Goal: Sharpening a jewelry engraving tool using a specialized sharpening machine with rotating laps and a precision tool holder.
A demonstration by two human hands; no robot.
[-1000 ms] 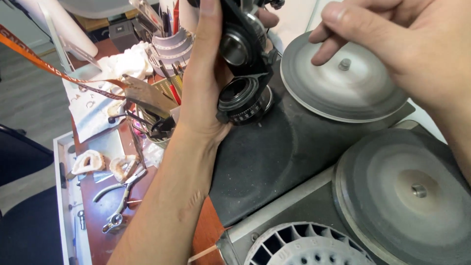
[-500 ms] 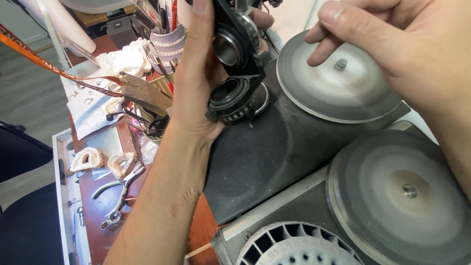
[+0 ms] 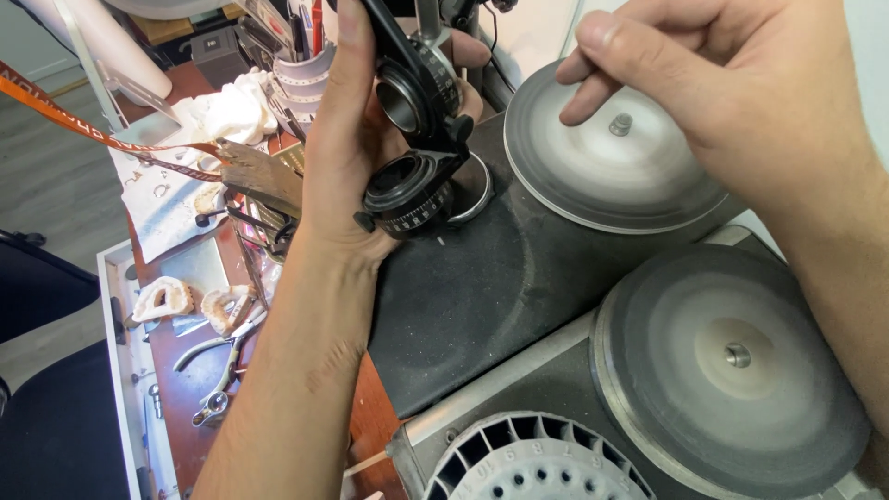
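On top of the dark machine (image 3: 500, 296), the left hand (image 3: 347, 176) is wrapped around a black tool (image 3: 417, 139) with two round rings. Its fingers are closed on the tool, and the thumb (image 3: 352, 56) points up along its side. The tool's lower ring sits just above a small metal ring (image 3: 474, 190) on the machine. Over the far grey disc (image 3: 602, 176) hangs the right hand (image 3: 732, 83), fingers curled in, one fingertip near the disc. I cannot tell if it holds anything. A second grey disc (image 3: 722, 361) lies nearer. Off to the left, pliers (image 3: 222, 361) and tooth models (image 3: 162, 298) lie on a tray (image 3: 116, 370).
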